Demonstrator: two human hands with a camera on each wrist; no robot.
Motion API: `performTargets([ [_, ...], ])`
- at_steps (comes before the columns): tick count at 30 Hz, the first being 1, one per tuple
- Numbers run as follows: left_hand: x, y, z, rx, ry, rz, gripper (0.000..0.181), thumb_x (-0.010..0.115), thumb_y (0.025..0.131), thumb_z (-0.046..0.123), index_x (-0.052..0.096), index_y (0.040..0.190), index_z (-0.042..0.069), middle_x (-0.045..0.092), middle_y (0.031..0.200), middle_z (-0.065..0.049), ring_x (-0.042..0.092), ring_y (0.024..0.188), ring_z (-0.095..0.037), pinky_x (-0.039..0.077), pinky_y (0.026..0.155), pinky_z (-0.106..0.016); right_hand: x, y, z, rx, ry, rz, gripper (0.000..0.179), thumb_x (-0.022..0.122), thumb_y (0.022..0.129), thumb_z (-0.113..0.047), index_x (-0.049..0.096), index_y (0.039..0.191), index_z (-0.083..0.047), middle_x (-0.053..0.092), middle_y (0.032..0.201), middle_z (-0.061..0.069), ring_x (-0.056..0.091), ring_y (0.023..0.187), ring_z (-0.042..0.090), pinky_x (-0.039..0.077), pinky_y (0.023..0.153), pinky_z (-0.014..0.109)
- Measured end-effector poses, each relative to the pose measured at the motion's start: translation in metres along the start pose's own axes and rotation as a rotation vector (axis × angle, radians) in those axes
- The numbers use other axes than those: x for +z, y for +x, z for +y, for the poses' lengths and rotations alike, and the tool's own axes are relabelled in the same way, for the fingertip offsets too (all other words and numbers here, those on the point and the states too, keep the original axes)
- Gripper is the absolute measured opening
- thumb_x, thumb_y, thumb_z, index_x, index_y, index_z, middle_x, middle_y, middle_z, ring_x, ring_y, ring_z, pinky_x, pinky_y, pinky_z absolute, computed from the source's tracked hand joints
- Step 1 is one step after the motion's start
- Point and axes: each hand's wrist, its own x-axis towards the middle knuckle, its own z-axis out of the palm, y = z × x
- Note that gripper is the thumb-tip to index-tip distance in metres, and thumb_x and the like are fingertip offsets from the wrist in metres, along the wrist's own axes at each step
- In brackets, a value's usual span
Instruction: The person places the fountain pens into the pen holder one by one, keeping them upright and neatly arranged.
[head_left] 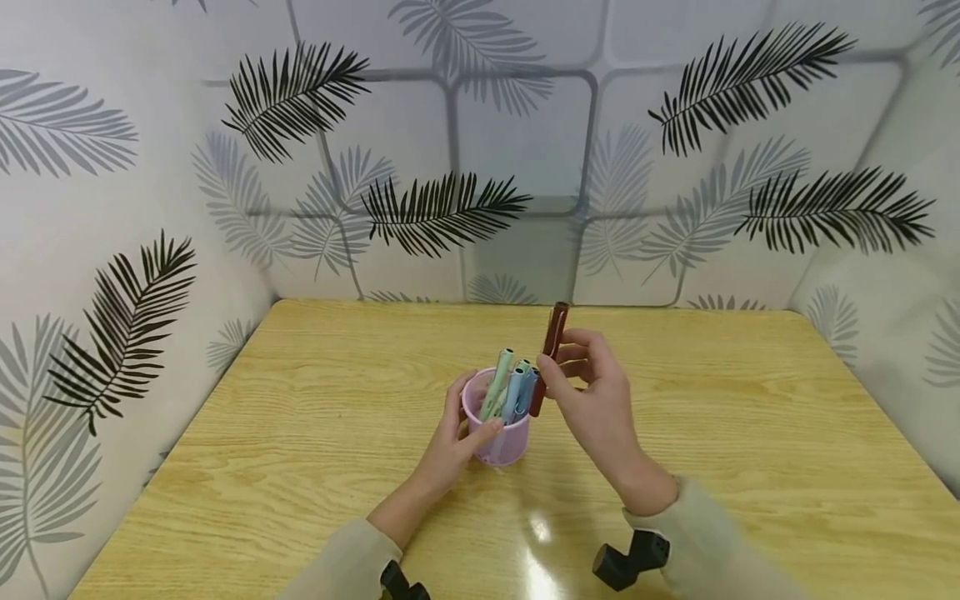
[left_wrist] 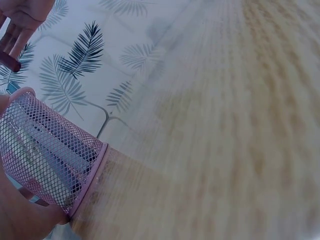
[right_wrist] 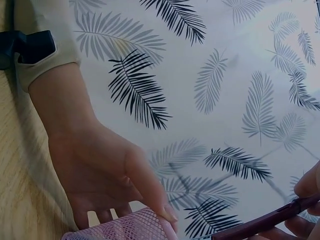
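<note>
My left hand (head_left: 444,458) grips a pink mesh pen holder (head_left: 504,452), thumb on the near rim and fingers round its left side. Inside it lean a light green pen (head_left: 496,385), a light blue pen (head_left: 513,395) and a darker blue pen (head_left: 527,392), with another green one partly hidden. Between thumb and fingers, my right hand (head_left: 600,400) pinches a dark red pen (head_left: 555,330), held nearly upright just right of the holder. Its lower end overlaps the holder's right rim in the head view. In the left wrist view, the mesh wall (left_wrist: 55,145) shows pens standing within.
The wood-grain table (head_left: 315,417) stretches out on both sides of the holder. Behind it and at both sides hangs a pale cloth (head_left: 517,150) with leaf prints. A black wrist camera (head_left: 632,560) sits on the right sleeve.
</note>
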Motion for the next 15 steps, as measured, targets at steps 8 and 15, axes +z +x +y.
performTargets([
  [8,0.0,-0.001,0.002,-0.008,0.007,0.002,0.067,0.054,0.091,0.007,0.014,0.145,0.011,0.025,0.144,-0.021,0.031,0.128,-0.039,0.03,0.1,-0.053,0.012,-0.007,0.008,-0.013,-0.021,-0.04,0.027,0.065,0.087,-0.01,0.054,0.112,-0.008,0.057,0.097,0.011,0.062,0.082,0.021,0.052,0.062,0.026],
  [15,-0.001,0.0,0.0,-0.015,0.005,-0.01,0.067,0.054,0.092,0.008,0.014,0.145,0.014,0.024,0.144,-0.02,0.031,0.128,-0.039,0.033,0.099,-0.052,0.016,-0.013,0.016,-0.045,-0.107,-0.08,0.026,0.067,0.086,-0.013,0.056,0.11,-0.011,0.06,0.095,0.007,0.062,0.082,0.019,0.053,0.06,0.028],
])
